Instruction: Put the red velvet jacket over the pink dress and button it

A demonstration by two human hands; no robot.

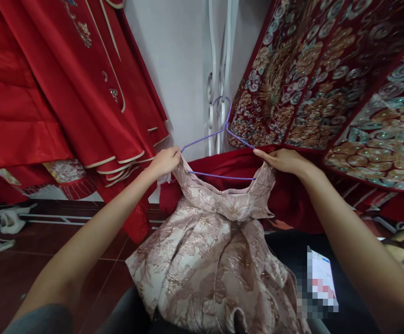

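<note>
A pale pink brocade dress (211, 250) with a floral pattern hangs from a purple wire hanger (223, 134) in front of me. My left hand (165, 161) is closed on the dress's left shoulder where it meets the hanger's end. At the other end of the hanger, my right hand (283, 160) grips the right shoulder of the dress. The hanger's hook points up toward a white metal rail (219, 69). The skirt drapes down over my lap.
Red embroidered robes (66, 93) hang at the left. Dark red garments covered in gold and silver embroidery (327, 79) hang at the right. A phone with a blurred screen (320, 283) lies at the lower right. White items (0, 227) lie on the dark red tiled floor.
</note>
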